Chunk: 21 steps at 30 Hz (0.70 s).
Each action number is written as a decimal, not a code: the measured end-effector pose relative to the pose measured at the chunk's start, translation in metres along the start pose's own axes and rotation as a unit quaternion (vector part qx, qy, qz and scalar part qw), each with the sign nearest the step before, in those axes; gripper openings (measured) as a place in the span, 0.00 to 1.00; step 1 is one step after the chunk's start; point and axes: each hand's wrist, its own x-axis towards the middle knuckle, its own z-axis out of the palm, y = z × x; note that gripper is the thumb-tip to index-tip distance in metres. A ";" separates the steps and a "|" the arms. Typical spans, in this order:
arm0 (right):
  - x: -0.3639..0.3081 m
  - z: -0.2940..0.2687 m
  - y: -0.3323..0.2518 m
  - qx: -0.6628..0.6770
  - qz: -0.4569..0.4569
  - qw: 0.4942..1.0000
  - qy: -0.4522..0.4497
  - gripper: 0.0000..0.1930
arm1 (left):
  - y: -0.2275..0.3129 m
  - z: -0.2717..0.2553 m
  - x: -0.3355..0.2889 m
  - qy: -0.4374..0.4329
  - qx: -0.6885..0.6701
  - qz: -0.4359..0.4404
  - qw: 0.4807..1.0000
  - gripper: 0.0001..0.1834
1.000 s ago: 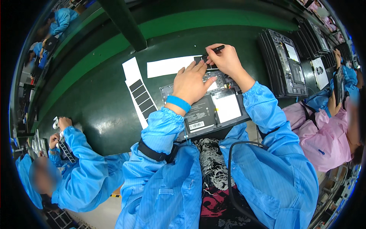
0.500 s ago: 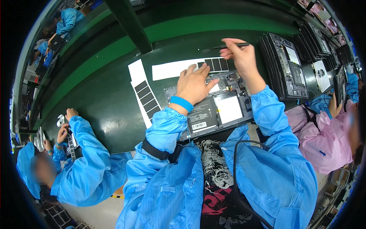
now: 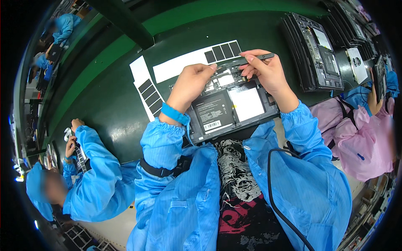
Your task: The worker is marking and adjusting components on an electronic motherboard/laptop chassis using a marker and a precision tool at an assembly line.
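An opened tablet-like device [image 3: 270, 109] lies in front of me, showing a black battery [image 3: 212, 112], a white panel [image 3: 248, 104] and circuit boards along its far side. Over its far left part is my left hand [image 3: 193, 81], thumb and forefinger pinched together; whatever they hold is too small to make out. Black tweezers [image 3: 264, 57] are gripped in my right hand [image 3: 268, 71] above the device's far right part, their tips pointing left toward my left fingertips. Just beyond the device lies a white sheet [image 3: 176, 69] with several black rectangular stickers [image 3: 226, 51].
A second white strip with black stickers [image 3: 149, 95] lies left of the device. Stacked devices [image 3: 312, 54] stand at the right on the green table [image 3: 113, 108]. A green post [image 3: 121, 23] rises at the back. Co-workers sit at left [image 3: 98, 167] and right [image 3: 354, 134].
My left hand has left the sticker sheet and closed to a pinch over the device's far edge. My right hand has come down toward the device with the tweezers. The view has shifted slightly.
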 end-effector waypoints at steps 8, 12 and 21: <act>0.000 -0.001 0.007 -0.035 0.011 0.999 -0.014 0.12 | -0.006 0.004 0.007 -0.005 0.007 -0.010 1.000 0.11; 0.002 0.000 0.010 -0.043 0.008 0.999 -0.027 0.12 | -0.005 0.006 0.006 0.005 0.027 -0.008 1.000 0.11; 0.001 0.007 0.013 -0.069 -0.001 0.997 -0.032 0.10 | -0.006 0.010 0.012 0.071 0.205 0.037 0.975 0.13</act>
